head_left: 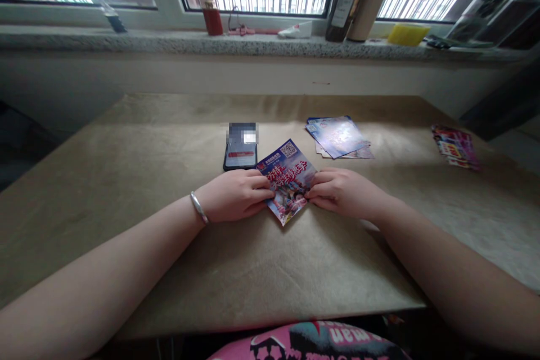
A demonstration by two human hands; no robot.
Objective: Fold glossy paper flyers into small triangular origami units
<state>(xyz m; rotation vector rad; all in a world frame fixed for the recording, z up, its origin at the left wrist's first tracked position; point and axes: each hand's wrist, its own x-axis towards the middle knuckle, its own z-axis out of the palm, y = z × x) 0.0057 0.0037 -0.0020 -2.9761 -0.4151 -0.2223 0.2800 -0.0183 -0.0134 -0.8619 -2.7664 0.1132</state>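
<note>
A square printed leaflet (289, 171) with a blue top, red lettering and a QR code lies turned on its corner, low over the table. My left hand (240, 194) grips its left corner, thumb on top. On the opposite corner, my right hand (337, 191) has its fingers closed round the edge. A phone (240, 154) with its screen lit lies just beyond my left hand, close to the leaflet's upper left edge. Behind my right hand is a loose stack of similar square leaflets (337, 136). The fingertips under the paper are hidden.
A fanned pile of colourful cards (454, 148) lies at the right of the table (169, 124). Along the windowsill (147, 40) stand a red bottle (212, 19), a dark lidded container (343, 8) and a yellow block (408, 35). The table's near edge runs just before my lap.
</note>
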